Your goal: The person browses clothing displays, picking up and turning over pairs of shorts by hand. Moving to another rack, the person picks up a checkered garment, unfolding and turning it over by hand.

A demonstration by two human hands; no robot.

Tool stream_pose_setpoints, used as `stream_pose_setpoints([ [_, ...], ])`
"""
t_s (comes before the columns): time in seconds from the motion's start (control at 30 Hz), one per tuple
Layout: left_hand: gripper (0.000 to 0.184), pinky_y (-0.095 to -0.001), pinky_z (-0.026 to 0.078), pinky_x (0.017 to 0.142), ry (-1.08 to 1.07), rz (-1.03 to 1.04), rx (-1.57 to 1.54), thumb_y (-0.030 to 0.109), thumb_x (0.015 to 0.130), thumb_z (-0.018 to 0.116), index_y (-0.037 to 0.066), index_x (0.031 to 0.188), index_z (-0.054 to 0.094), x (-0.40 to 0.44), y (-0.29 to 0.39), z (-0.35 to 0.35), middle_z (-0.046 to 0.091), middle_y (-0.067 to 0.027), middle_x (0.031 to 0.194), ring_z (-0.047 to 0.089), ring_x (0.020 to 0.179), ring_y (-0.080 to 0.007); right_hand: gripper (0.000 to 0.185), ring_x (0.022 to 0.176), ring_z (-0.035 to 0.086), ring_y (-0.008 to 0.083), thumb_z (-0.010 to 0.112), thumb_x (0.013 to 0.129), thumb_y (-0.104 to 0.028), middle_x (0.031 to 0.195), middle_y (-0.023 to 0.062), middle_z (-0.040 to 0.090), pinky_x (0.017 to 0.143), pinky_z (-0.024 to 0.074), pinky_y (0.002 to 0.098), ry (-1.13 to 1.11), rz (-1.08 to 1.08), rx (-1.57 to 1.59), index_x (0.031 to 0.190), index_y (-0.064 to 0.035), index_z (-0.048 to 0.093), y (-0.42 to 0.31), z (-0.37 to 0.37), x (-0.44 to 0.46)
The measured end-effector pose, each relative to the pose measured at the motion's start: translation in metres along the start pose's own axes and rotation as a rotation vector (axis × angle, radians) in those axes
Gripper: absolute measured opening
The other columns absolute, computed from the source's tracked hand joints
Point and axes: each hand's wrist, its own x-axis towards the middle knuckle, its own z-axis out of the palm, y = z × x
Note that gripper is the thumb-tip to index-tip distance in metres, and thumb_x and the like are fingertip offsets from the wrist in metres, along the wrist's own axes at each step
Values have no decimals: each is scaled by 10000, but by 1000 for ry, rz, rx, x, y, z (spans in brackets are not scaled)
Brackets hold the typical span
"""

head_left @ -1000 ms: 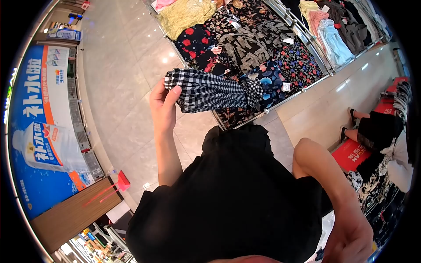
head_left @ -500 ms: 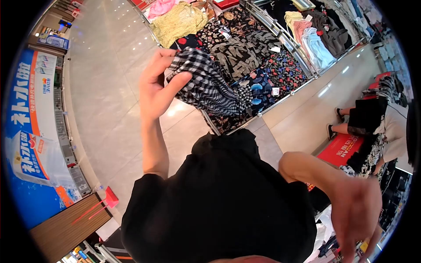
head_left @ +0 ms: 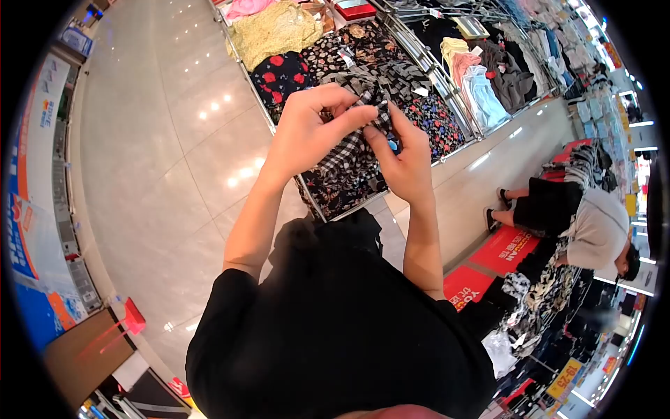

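A black-and-white checked garment (head_left: 342, 155) is bunched up over the near part of a display bin. My left hand (head_left: 314, 129) pinches its upper edge between thumb and fingers. Close by on the right, my right hand (head_left: 407, 159) is closed on the same cloth, thumb and forefinger almost meeting the left fingertips. The garment's lower part hangs down against dark floral clothes (head_left: 335, 194) in the bin. Part of the cloth is hidden behind my left hand.
Metal rails (head_left: 426, 66) divide the bin from another with folded clothes (head_left: 481, 91). Yellow lacy clothing (head_left: 276, 35) lies at the far left of the bin. A person (head_left: 593, 227) stands bent at a clothing display on the right. Tiled floor (head_left: 174, 140) spreads to the left.
My right hand has come up from the lower right and taken hold of the checked garment. My left hand has moved right with the cloth.
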Motion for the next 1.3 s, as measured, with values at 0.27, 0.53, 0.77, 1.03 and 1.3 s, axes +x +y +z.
stream_pose_setpoints([
  [0.27, 184, -244, 447, 596, 23, -173, -176, 87, 803, 726, -20, 938, 662, -8, -8, -15, 544, -9, 745, 522, 676, -79, 247, 695, 651, 258, 565, 898, -10, 844, 182, 666, 643, 492, 313, 47, -112, -271, 1134, 43, 614, 2, 2, 12],
  [0.53, 225, -347, 456, 736, 113, -16, 339, 16, 683, 741, 62, 894, 677, -14, -18, -33, 540, -70, 885, 555, 839, -256, 261, 659, 529, 61, 483, 1011, -215, 755, -10, 600, 595, 401, 229, 104, 165, 421, 868, -32, 602, 23, -17, 24],
  [0.77, 321, -387, 424, 914, -31, 170, 303, -136, 581, 537, 31, 855, 523, 5, -20, -49, 569, -94, 1064, 514, 1093, -294, 370, 1084, 585, 215, 397, 1030, -290, 1177, 99, 615, 956, 451, 395, 104, 256, 924, 1241, -16, 529, 12, -33, 37],
  [1.03, 283, -256, 481, 780, -282, 16, -247, -123, 738, 527, -7, 993, 567, 22, -45, -57, 649, -48, 872, 609, 883, -116, 512, 1246, 482, 294, 377, 1022, -357, 1375, 222, 456, 1078, 359, 451, 267, 22, 728, 1391, -3, 368, -9, -78, 46],
  [1.3, 148, -342, 453, 915, -440, 402, -512, 186, 859, 672, 45, 862, 626, 44, -41, -79, 603, -159, 1127, 586, 1049, -248, 529, 1056, 579, 251, 381, 1029, -329, 1160, 175, 583, 983, 439, 458, 108, -115, 787, 1417, 25, 321, -6, -124, 50],
])
